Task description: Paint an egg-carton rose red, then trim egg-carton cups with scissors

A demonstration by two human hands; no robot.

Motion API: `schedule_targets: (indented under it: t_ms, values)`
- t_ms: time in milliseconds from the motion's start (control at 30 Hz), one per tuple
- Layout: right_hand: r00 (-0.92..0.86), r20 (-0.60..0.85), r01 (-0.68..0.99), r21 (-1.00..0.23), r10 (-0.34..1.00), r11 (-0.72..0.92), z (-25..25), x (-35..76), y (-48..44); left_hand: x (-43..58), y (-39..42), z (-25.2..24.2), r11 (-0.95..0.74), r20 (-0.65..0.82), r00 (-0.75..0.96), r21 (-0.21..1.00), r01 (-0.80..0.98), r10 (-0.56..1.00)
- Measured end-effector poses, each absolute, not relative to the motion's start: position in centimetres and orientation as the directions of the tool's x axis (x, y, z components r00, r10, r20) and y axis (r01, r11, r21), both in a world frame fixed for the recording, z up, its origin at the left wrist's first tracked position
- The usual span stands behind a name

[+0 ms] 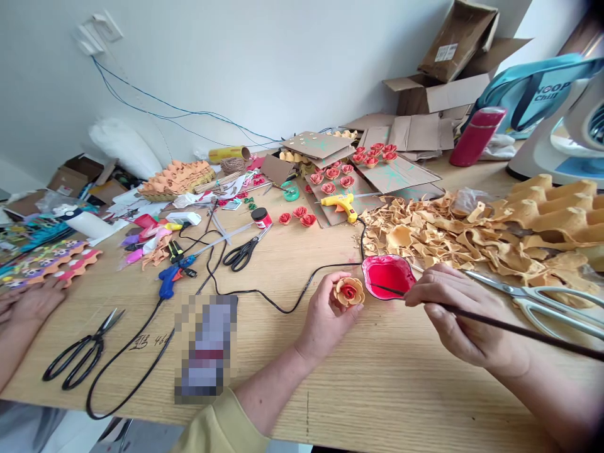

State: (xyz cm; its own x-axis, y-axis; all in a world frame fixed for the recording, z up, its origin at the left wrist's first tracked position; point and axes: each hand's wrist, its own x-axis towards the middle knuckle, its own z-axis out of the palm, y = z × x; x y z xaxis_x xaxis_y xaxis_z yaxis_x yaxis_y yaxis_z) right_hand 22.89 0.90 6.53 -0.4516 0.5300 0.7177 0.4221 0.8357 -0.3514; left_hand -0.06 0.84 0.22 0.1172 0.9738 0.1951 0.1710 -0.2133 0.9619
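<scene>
My left hand (325, 318) holds a flower made of egg-carton card (349, 292), its centre red and its outer petals bare tan. Closed round a long dark paintbrush (509, 326), my right hand (465, 314) keeps the tip in a small dish of red paint (384, 277). The dish sits on the table just right of the flower. Close beyond it lie several red-painted flowers (307, 220) on the wood. More of them stand on cardboard sheets (396, 173) farther back.
Tan carton scraps (425, 233) heap at the right beside silver-handled scissors (542, 302). A yellow glue gun (340, 204), a blue glue gun (168, 280) and black cords cross the table. Black scissors (85, 352) lie left, near another person's hand (38, 308). A pink bottle (476, 136) stands back right.
</scene>
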Motion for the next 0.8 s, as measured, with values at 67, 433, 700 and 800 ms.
schedule_targets:
  t_ms: [67,433,700,800]
  values:
    - [-0.453,0.682,0.481,-0.355,0.574,0.802,6.6,23.0,1.2,0.0,0.9,0.2,-0.182,0.169,0.105,0.973,0.141,0.98]
    - [-0.514,0.609,0.569,-0.286,0.604,0.771,7.2,22.6,1.8,0.0,1.2,-0.2,-0.191,0.182,0.085,0.976,0.107,0.98]
    - [-0.421,0.626,0.548,-0.401,0.656,0.734,6.0,22.9,1.8,-0.1,1.2,-0.6,-0.205,0.196,0.096,0.973,0.105,0.976]
    - [-0.366,0.638,0.53,-0.455,0.677,0.715,5.8,23.0,1.7,-0.1,1.2,-0.6,-0.218,0.206,0.103,0.968,0.124,0.973]
